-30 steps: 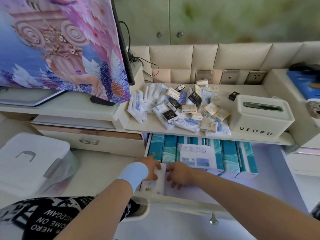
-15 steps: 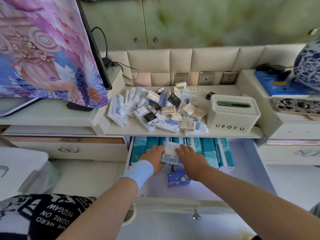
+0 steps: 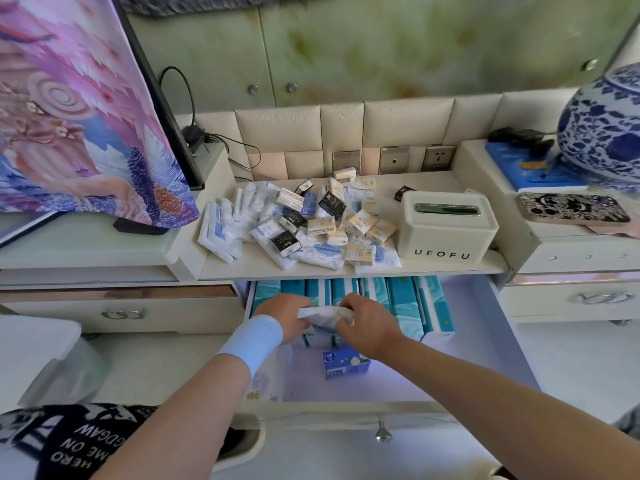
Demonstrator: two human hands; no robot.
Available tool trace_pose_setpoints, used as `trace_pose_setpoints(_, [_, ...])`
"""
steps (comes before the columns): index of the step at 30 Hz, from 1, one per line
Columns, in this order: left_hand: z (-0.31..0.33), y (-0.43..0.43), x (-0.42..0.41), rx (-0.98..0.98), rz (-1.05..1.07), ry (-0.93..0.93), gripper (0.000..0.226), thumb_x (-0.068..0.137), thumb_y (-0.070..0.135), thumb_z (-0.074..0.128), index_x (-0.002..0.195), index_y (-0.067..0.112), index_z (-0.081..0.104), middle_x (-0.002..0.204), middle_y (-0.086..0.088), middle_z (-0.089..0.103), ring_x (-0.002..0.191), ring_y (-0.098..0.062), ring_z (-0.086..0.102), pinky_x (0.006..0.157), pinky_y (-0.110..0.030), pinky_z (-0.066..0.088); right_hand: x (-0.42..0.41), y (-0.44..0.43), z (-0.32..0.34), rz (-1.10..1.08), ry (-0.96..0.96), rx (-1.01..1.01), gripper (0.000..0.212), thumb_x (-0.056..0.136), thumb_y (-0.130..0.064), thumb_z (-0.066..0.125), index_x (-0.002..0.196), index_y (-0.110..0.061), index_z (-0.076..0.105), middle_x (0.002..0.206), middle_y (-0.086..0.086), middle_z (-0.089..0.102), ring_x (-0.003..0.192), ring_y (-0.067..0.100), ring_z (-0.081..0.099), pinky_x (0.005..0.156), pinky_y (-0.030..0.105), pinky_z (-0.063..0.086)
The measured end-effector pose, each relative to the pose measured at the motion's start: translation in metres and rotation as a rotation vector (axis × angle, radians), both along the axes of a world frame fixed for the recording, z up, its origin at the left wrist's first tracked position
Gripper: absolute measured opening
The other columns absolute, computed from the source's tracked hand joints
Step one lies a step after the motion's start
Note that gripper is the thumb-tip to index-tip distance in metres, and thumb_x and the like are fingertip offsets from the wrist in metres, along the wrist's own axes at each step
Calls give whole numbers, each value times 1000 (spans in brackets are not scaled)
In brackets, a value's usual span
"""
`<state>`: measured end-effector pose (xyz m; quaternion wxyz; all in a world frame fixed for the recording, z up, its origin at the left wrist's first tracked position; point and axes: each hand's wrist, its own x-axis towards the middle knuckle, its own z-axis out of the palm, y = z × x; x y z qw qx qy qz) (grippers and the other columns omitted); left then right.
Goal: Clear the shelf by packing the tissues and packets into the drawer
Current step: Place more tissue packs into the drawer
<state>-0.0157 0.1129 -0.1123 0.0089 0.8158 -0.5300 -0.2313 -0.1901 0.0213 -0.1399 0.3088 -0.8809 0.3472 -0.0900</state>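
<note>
Gripping a soft white packet (image 3: 323, 315) by its two ends, the left hand (image 3: 289, 318) and right hand (image 3: 372, 325) curl round it at the centre of the frame, over the teal tissue packs (image 3: 401, 299) in the open drawer (image 3: 467, 358). A small blue pack (image 3: 346, 365) lies just below. Above centre, the pile of tissues and packets (image 3: 311, 226) sits on the shelf (image 3: 450, 268).

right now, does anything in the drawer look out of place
Yes: a small blue tissue pack lies alone and skewed on the drawer floor, in front of the neat row of teal packs.
</note>
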Motion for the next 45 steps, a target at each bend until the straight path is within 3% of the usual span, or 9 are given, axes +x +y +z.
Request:
trace_pose_setpoints(4, [1,10,18,99,43,8,21,90,15,52,102,32,55,102,1,59,88,-22,55,70,-28,42,-5,1,-17,249,382,-149,31,84,-44,49,84,-15,60,85,5,61,78,27,61,65,34,53])
trace_pose_setpoints(10, [3,16,34,101,195,36,44,90,11,49,128,34,46,122,-4,54,94,-25,52,73,-28,44,-2,12,-42,581,595,-406,37,90,-26,55,125,-14,56,121,9,59,106,34,61,79,39,48])
trace_pose_setpoints(15, [9,13,30,99,176,73,40,88,12,50,122,33,48,117,-2,55,96,-25,55,72,-29,46,-4,22,-50,581,744,-476,49,95,-21,57,139,-8,42,130,14,55,112,35,60,83,42,50])
trace_pose_setpoints(19, [23,-8,11,110,96,91,28,85,17,53,108,33,51,104,1,54,95,-23,55,74,-30,46,-16,8,-30,604,854,-473,41,88,-23,63,126,-10,52,114,10,63,100,30,64,71,36,46])
trace_pose_setpoints(24, [28,-41,-27,111,15,144,42,84,22,55,125,30,53,106,4,54,95,-21,56,71,-29,44,-66,-23,-23,568,980,-393,34,83,-24,69,114,-12,65,111,9,66,100,28,65,84,37,56])
trace_pose_setpoints(35, [12,-71,-74,81,-126,154,31,83,22,59,114,26,63,103,-1,64,92,-23,62,74,-31,50,-167,-86,-18,90,916,-213,27,92,-24,55,117,-16,62,119,6,63,108,25,62,87,34,52])
trace_pose_setpoints(40, [15,-65,-68,69,-96,245,30,83,29,69,112,32,62,101,5,65,88,-17,63,79,-30,51,-136,-80,14,-80,449,-239,24,89,-21,45,97,-20,68,102,3,70,94,27,65,74,32,53])
trace_pose_setpoints(43, [14,-58,-61,66,-86,335,26,80,30,74,101,38,63,102,6,68,92,-16,66,86,-33,55,-106,-55,35,-29,180,86,37,88,-27,57,124,-25,63,123,-4,62,111,19,58,86,27,46])
trace_pose_setpoints(45, [14,-52,-57,70,-77,380,25,82,26,73,100,38,62,97,6,69,90,-16,67,84,-31,55,-87,-38,39,93,255,288,48,86,-37,64,132,-24,58,122,-3,61,110,19,58,84,26,46])
